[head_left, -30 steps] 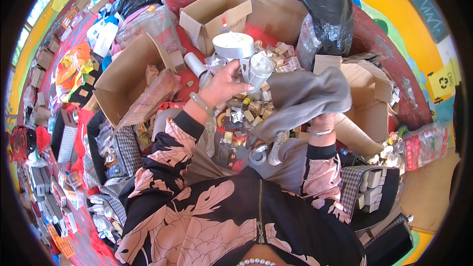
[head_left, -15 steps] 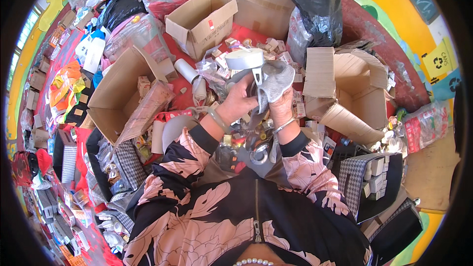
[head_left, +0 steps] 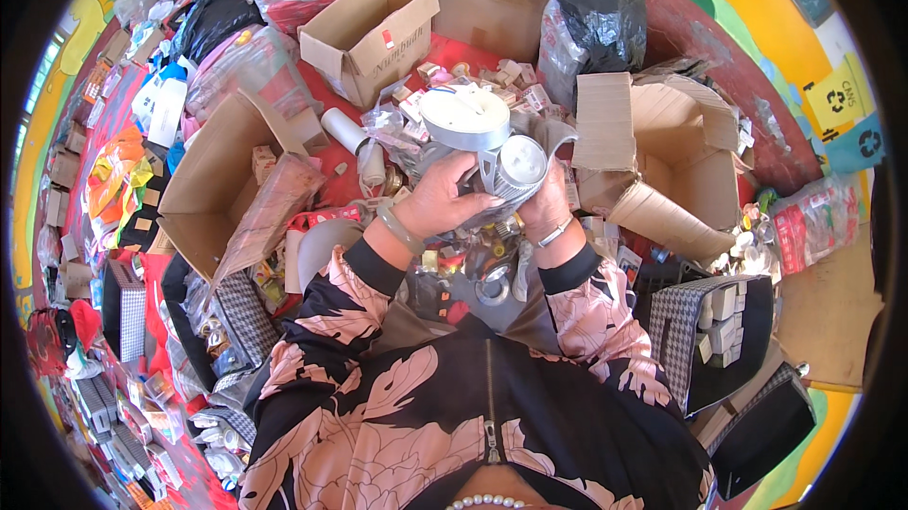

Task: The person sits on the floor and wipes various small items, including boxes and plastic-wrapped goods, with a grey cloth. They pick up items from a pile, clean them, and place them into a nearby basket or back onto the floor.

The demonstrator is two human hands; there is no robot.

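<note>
Both hands hold a silver-and-white light fitting (head_left: 464, 113) in front of my chest. It has a wide round white disc, joined by a bracket to a ribbed metal cylinder (head_left: 522, 160). My left hand (head_left: 437, 196), with a bangle at the wrist, wraps round its near left side, thumb on the ribs. My right hand (head_left: 546, 203) grips the cylinder from the right, its fingers partly hidden behind it. A grey cloth (head_left: 558, 135) bunches between the right hand and the cylinder. Below lie loose bits and a metal ring (head_left: 493, 287).
Open cardboard boxes stand left (head_left: 216, 190), ahead (head_left: 364, 49) and right (head_left: 632, 179). A black plastic bag (head_left: 596, 9) rises at the back. Several small cartons (head_left: 454, 77) litter the red floor. A houndstooth bin (head_left: 676, 326) of small boxes sits at the right.
The light fitting has been tilted and turned, so its disc top and ribbed cylinder now show. The cloth, earlier draped over the cylinder, has shifted to the right side.
</note>
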